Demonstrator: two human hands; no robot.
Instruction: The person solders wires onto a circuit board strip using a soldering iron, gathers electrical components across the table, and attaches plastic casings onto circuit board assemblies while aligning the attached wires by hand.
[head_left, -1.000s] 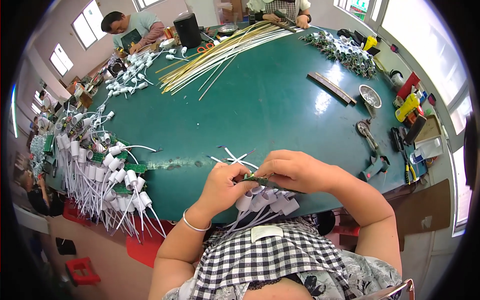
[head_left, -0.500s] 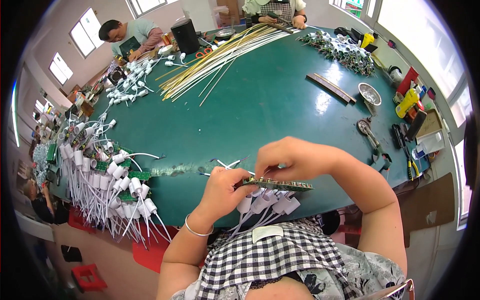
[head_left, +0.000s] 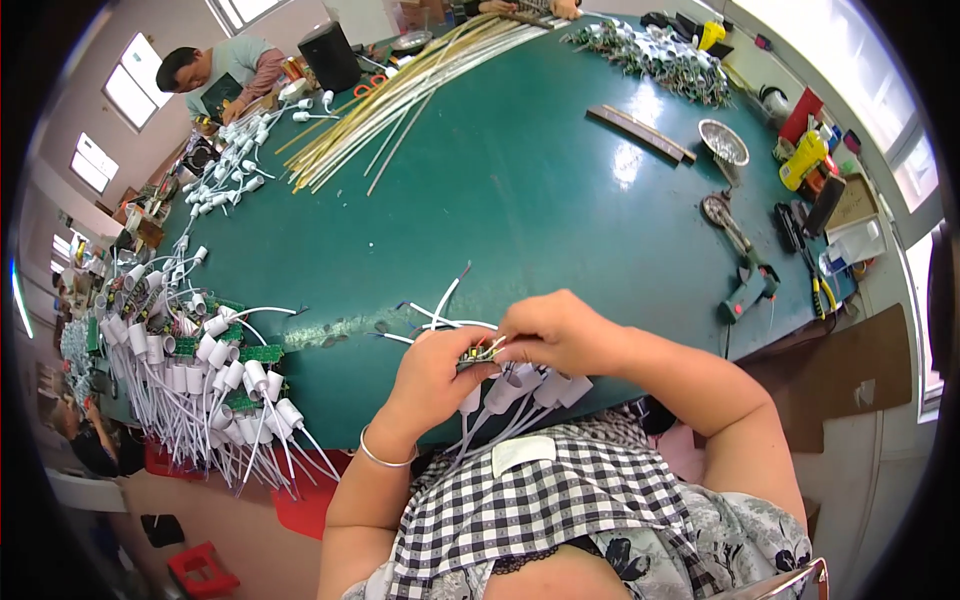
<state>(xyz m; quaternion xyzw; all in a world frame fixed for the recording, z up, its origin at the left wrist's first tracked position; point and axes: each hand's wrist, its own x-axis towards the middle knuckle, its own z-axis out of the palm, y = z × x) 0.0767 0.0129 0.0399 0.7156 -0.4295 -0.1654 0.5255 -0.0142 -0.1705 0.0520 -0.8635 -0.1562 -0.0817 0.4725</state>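
Note:
My left hand (head_left: pixel 432 372), a bangle on its wrist, is closed on the edge of a small green circuit board (head_left: pixel 478 355) close to the table's near edge. My right hand (head_left: pixel 556 335) pinches a thin white wire (head_left: pixel 494 345) right at the board; its fingertips partly cover both. Several white cylindrical sockets (head_left: pixel 525 388) with white cables hang below the board, partly behind my hands. Beyond my left hand, white cables (head_left: pixel 440 308) with dark wire ends stick out over the green table (head_left: pixel 500 200).
A large heap of white sockets (head_left: pixel 225 375) on cables and green boards lies to the left. Long thin rods (head_left: pixel 390 95) lie at the far side. A glue gun (head_left: pixel 748 292), a metal bowl (head_left: pixel 724 142) and pliers (head_left: pixel 823 290) are right. A co-worker (head_left: pixel 235 75) sits far left.
My right hand has come down against my left, pinching a wire at the board. The board has turned and is now mostly covered by my hands. The view has shifted slightly.

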